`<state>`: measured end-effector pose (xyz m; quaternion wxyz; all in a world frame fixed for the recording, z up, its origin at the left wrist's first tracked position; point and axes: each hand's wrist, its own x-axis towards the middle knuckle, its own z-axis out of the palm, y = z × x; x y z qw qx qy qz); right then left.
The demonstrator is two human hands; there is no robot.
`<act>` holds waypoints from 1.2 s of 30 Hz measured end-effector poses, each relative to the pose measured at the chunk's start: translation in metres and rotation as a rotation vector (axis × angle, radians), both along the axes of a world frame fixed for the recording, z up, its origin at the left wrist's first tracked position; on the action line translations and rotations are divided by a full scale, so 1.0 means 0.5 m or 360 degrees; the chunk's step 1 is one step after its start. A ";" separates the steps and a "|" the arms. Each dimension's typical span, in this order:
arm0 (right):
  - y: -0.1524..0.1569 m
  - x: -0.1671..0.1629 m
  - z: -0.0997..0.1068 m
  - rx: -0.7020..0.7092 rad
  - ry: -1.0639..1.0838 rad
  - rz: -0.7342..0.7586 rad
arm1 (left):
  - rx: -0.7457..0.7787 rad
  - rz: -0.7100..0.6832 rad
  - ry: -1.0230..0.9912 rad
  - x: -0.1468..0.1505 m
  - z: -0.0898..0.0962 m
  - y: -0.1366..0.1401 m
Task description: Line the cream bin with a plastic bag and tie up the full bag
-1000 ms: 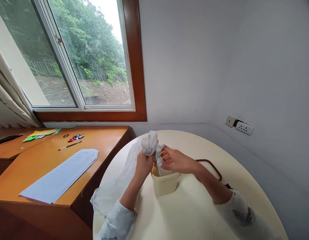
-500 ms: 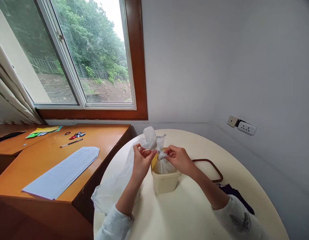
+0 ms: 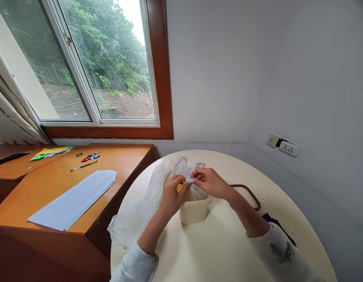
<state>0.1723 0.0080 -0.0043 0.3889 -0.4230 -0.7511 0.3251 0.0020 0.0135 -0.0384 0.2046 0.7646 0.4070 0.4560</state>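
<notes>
A cream plastic container [image 3: 194, 212] stands on the round table, with a bunched white plastic bag [image 3: 196, 192] inside it. My left hand [image 3: 173, 192] pinches the gathered top of this bag from the left. From the right, my right hand [image 3: 210, 182] pinches the same twisted part, its fingertips close to those of the left. Loose ends of the bag stick up behind the fingers. What lies inside the bag is hidden. Another stretch of thin translucent plastic [image 3: 137, 213] spreads over the table beside my left forearm; whether it joins the bag I cannot tell.
On the round cream table [image 3: 216, 250], a brown rounded frame [image 3: 253, 197] and a dark cloth [image 3: 277, 225] lie by my right forearm. The wooden desk [image 3: 131, 156] at left carries paper sheets [image 3: 78, 197], a pen [image 3: 84, 166], keys [image 3: 91, 157] and coloured papers [image 3: 50, 152].
Both hands have drawn closer together at the bag's neck. The upright bag top has folded down, and the knot seen earlier is now covered by fingers and plastic.
</notes>
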 end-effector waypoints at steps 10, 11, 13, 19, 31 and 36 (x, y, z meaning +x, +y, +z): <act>0.010 -0.030 -0.015 0.0646 -0.0015 -0.0462 | -0.0461 -0.0223 -0.0510 -0.005 0.007 0.013; 0.006 -0.033 -0.019 0.0755 -0.0013 -0.0523 | -0.0458 -0.0167 -0.0537 -0.004 0.005 0.015; -0.008 -0.039 -0.026 0.0935 -0.0013 -0.0562 | -0.0432 -0.0074 -0.0562 -0.002 0.001 0.017; -0.041 -0.047 -0.037 0.0862 -0.0152 -0.0412 | -0.0320 -0.0028 -0.0582 0.005 0.007 0.009; -0.025 -0.049 -0.035 0.0496 -0.0025 -0.0466 | -0.0545 -0.0347 -0.0647 -0.004 0.024 0.003; -0.029 -0.048 -0.038 0.0574 -0.0103 -0.0477 | -0.0333 -0.0246 -0.0424 -0.002 0.029 0.004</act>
